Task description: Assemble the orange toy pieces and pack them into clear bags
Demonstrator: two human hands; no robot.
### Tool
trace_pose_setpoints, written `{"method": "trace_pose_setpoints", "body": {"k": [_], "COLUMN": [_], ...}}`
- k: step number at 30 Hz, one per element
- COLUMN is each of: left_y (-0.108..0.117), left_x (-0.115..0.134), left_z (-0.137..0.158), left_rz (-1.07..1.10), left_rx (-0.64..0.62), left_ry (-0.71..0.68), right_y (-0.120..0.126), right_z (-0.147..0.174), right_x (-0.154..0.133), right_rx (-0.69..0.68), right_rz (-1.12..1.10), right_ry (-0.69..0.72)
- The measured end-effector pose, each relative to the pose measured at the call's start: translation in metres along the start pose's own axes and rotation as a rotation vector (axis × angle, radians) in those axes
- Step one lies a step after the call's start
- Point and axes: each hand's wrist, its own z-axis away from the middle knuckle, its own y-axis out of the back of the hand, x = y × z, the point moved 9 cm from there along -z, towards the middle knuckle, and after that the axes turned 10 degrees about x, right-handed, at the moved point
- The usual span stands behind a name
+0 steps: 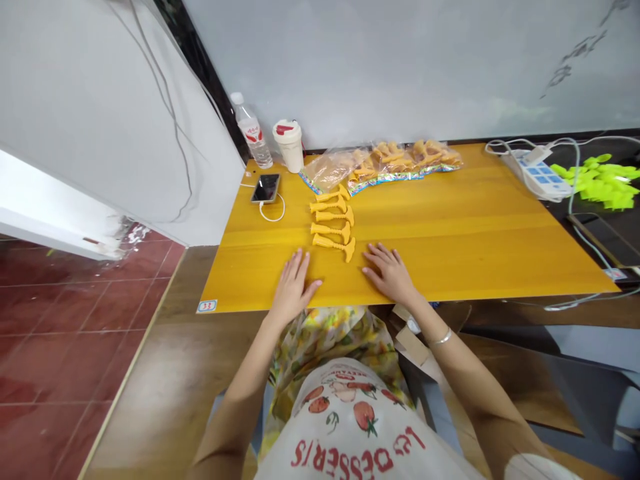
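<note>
My left hand (293, 288) lies flat near the front edge of the yellow table (465, 233), fingers stretched forward and thumb out to the side. My right hand (389, 272) rests flat on the same table, its fingers spread and nothing in them. Between and just beyond my hands, several yellow toy hammers (334, 244) lie in a stacked row, handles to the left and heads to the right. Neither hand touches them. Behind the row are clear plastic bags (395, 160) holding more yellow plastic pieces; the leftmost bag (325, 171) looks flat.
At the back left stand a water bottle (253, 137) and a lidded white cup (290, 148). A phone (265, 189) with a white cable lies before them. To the right are a power strip (539, 175), bright green pieces (600, 183) and another phone (606, 239).
</note>
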Motion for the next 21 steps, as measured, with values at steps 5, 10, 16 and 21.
{"method": "trace_pose_setpoints", "body": {"k": [5, 10, 16, 21], "left_y": [0.005, -0.008, -0.004, 0.005], "left_x": [0.017, 0.024, 0.017, 0.016], "left_z": [-0.051, -0.058, -0.043, -0.043], "left_rz": [0.034, -0.105, 0.061, 0.251], "left_rx": [0.125, 0.098, 0.149, 0.228], "left_ry": [-0.126, -0.139, -0.122, -0.145], "right_y": [0.006, 0.003, -0.007, -0.029], "right_z": [-0.016, -0.005, -0.007, -0.022], "right_x": [0.019, 0.020, -0.002, -0.012], "right_rx": [0.114, 0.163, 0.143, 0.071], "right_rz": [-0.258, -0.340, -0.352, -0.514], "right_ry": [-0.256, -0.331, -0.285, -0.334]}}
